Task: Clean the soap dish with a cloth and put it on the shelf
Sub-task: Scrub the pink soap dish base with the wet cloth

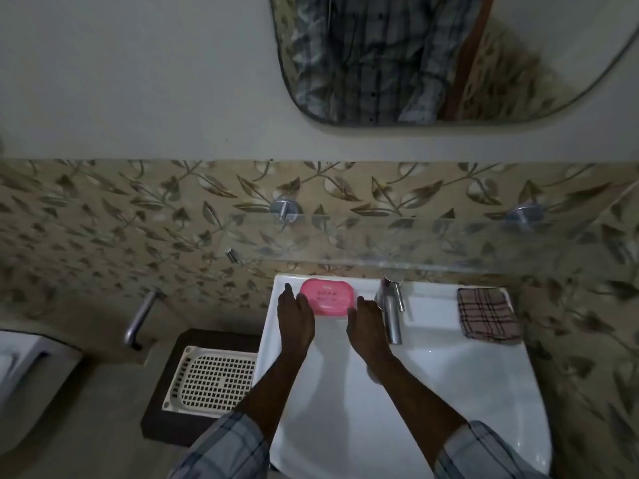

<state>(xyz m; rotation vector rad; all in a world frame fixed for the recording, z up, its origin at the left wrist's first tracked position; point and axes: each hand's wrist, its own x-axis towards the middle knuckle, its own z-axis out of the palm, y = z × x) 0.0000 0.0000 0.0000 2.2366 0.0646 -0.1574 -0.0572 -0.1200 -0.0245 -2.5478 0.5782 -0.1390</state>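
The pink soap dish (326, 300) sat on the sink's (449, 375) back ledge, under the glass shelf (432, 236). The left hand (295, 314) and right hand (366, 321) flanked it, spread and holding nothing, apparently ready to lift it. The checked cloth (487, 313) lay untouched beyond the tap (392, 311).

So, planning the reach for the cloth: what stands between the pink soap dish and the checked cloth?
The head view shows the chrome tap between soap dish and cloth.
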